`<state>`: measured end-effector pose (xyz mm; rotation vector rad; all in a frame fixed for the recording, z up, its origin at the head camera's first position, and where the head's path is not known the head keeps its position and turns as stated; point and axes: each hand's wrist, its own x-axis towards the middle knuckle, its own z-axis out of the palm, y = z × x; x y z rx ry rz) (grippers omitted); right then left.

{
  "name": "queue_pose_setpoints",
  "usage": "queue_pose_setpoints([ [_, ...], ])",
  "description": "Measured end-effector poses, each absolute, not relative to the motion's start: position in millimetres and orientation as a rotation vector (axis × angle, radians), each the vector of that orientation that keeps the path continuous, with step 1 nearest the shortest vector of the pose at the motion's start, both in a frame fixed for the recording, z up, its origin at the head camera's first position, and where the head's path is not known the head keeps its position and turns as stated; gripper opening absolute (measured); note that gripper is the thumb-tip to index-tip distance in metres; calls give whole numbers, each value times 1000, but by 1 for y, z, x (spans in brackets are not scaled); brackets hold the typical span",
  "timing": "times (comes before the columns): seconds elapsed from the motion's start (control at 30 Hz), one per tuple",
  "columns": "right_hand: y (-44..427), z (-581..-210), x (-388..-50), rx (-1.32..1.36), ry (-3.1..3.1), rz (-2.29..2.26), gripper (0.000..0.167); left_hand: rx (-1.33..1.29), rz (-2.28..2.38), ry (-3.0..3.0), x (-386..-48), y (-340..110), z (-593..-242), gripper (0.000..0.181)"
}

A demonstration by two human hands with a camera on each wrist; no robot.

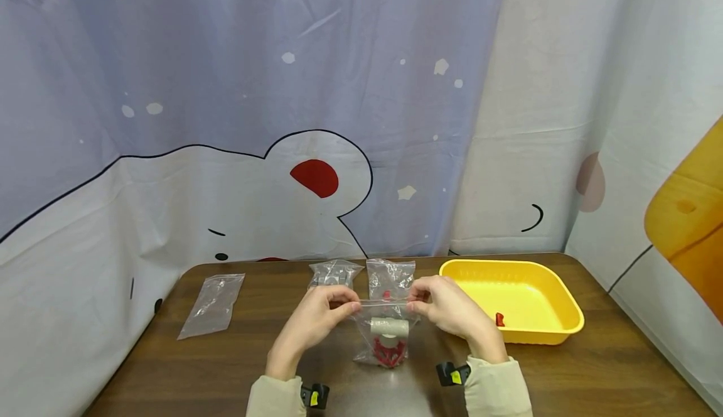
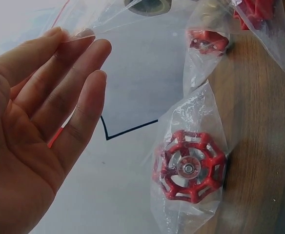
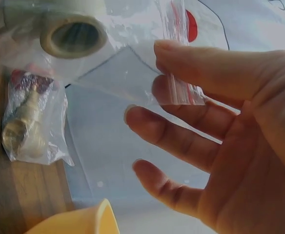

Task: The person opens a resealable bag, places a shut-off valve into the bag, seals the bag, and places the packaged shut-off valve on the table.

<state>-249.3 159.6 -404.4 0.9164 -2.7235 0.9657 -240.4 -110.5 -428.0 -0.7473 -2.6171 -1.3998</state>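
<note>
From where I stood, the packing looked well along but not finished. Two bags seemed done: the rear left bag (image 1: 336, 270) and the rear right bag (image 1: 390, 272) stood at the back of the surface (image 1: 265, 297), each with parts inside; the left wrist view showed a red wheel in one, the right wrist view a brass-coloured fitting in the other. The clear bag (image 1: 384, 303) between the person's hands, at the near middle, already had a pale fitting (image 1: 390, 327) in it with a red handwheel (image 1: 390, 351) below. I could not tell whether its seal was pressed closed, nor whether its bottom touched the surface. Off to the left, a flat bag (image 1: 213, 306) lay with nothing in it that I could see, so filling it seemed to be what was left. One small red piece (image 1: 499, 319) sat in the yellow tray (image 1: 565, 319) on the right.

The left hand (image 1: 315, 318) pinched one end of the clear bag's mouth between thumb and fingertip, its other fingers loosely extended. The right hand (image 1: 452, 309) pinched the opposite end at the zip strip, thumb against forefinger, the rest spread and touching nothing I could make out.
</note>
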Motion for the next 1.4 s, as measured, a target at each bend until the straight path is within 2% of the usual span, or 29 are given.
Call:
queue_pose_setpoints([
  [0.37, 170, -404, -249, 879, -2762, 954, 16, -743, -1395, -2621, -240, -110, -428, 11],
  [0.67, 168, -404, -248, 916, -2715, 965, 21, -746, -1398, -2621, -240, -110, -428, 10],
  [1.07, 179, -400, -246, 906, -2726, 960, 14, -738, -1400, -2625, -241, -110, -428, 8],
  [1.4, 179, -404, -247, 927, -2716, 952, 18, -739, -1401, -2619, -241, -110, -429, 8],
])
